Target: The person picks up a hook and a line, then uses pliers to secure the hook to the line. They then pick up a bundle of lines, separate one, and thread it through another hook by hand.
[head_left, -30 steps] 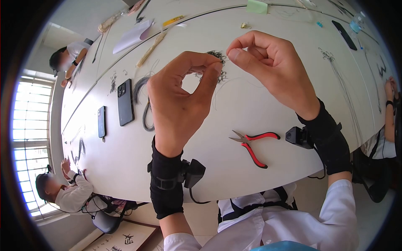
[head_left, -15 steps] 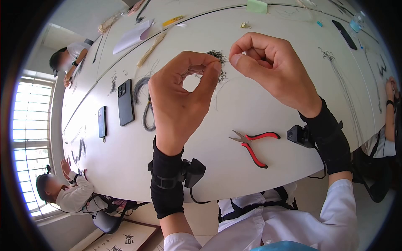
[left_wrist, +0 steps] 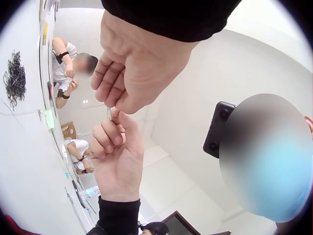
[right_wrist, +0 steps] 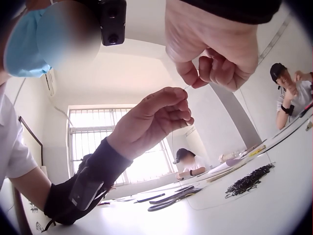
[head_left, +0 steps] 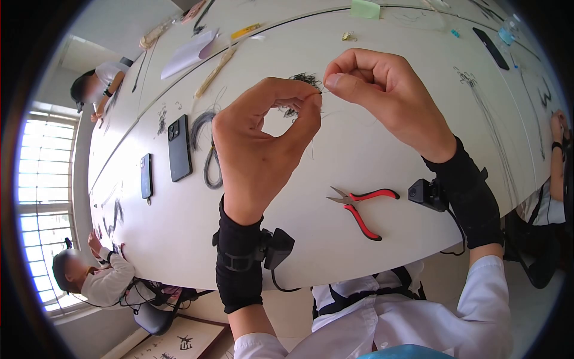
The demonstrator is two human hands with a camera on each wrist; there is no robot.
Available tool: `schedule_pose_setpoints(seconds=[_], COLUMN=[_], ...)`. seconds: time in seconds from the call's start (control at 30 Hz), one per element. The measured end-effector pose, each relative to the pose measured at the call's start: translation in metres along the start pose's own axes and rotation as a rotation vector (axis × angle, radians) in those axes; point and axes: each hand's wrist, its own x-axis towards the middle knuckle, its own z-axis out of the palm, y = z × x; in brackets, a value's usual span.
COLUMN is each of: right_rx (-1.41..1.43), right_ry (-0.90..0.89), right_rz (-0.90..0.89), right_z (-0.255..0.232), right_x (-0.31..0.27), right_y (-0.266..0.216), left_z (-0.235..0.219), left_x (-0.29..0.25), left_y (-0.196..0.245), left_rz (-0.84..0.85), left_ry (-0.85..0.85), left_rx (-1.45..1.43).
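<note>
Thumb and forefinger of my left hand (head_left: pixel 263 137) pinch a thin line (right_wrist: pixel 172 139), which hangs below that hand in the right wrist view. A tiny dark tip shows at its fingertips in the head view. My right hand (head_left: pixel 388 99) is just right of it, thumb and forefinger pinched together at the fine strand (right_wrist: pixel 188 88) that spans the small gap between the hands. Beyond the left fingertips lies a pile of small dark hooks (head_left: pixel 306 79), partly hidden by that hand. Red-handled pliers (head_left: pixel 359 209) lie with handles spread on the white table (head_left: pixel 311 245) below both hands.
Left of my left hand are a coil of dark line (head_left: pixel 210 167), a large phone (head_left: pixel 179 148) and a smaller phone (head_left: pixel 146 176). Lines with hooks (head_left: pixel 472 84) lie to the right. White paper (head_left: pixel 188 54) and a green note (head_left: pixel 366 9) are farther back. Other people sit around the table.
My left hand has shifted slightly right and down. My right hand drew back a little, then came in again, so the fingertips of both hands are now close together. The pliers have stayed put.
</note>
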Motion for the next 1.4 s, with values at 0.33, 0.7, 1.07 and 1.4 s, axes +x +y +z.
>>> schedule_pose_setpoints(seconds=[0.33,0.7,1.07,1.4], right_rx=[-0.056,-0.42,-0.307,-0.04], right_ry=[0.018,0.105,0.007,-0.044], right_rz=[0.04,-0.271,-0.098,0.096], right_z=[0.012,0.01,-0.005,-0.005], right_x=[-0.01,-0.012,-0.003,-0.002], right_y=[-0.016,-0.02,-0.017,-0.008], left_z=[0.001,0.004,0.006,0.005], left_x=[-0.001,0.002,-0.001,-0.003], left_y=[0.0,-0.014,-0.004,-0.007], left_rz=[0.053,0.249,0.172,0.158], left_ry=[0.084,0.127,0.004,0.013], left_rx=[0.039,0.317,0.288,0.16])
